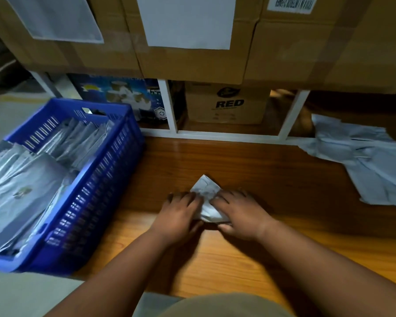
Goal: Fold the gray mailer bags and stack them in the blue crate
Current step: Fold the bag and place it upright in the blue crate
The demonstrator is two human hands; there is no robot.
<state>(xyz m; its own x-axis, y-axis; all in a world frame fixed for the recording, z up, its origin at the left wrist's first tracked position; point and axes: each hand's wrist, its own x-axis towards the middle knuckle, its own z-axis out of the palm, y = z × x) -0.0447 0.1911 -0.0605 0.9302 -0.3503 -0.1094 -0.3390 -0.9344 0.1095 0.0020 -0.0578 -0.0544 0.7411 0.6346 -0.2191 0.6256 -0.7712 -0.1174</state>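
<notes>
Small folded gray plastic mailer bag (206, 197) lies on the brown wooden tabletop (272, 191), pinned under your left hand (181, 216) and right hand (238, 213), fingers flat. Film looks light, limp, slippery; likely springs open. Pinch across the folded edges before lifting toward the blue slotted plastic crate (96, 186).

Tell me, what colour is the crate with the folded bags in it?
Blue; the crate shows best in the head view.

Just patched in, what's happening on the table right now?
A person is folding a gray mailer bag on the wooden table, pressing it flat with the left hand and right hand. The blue crate on their left already holds many folded bags. A loose pile of unfolded bags waits at the far right.
</notes>
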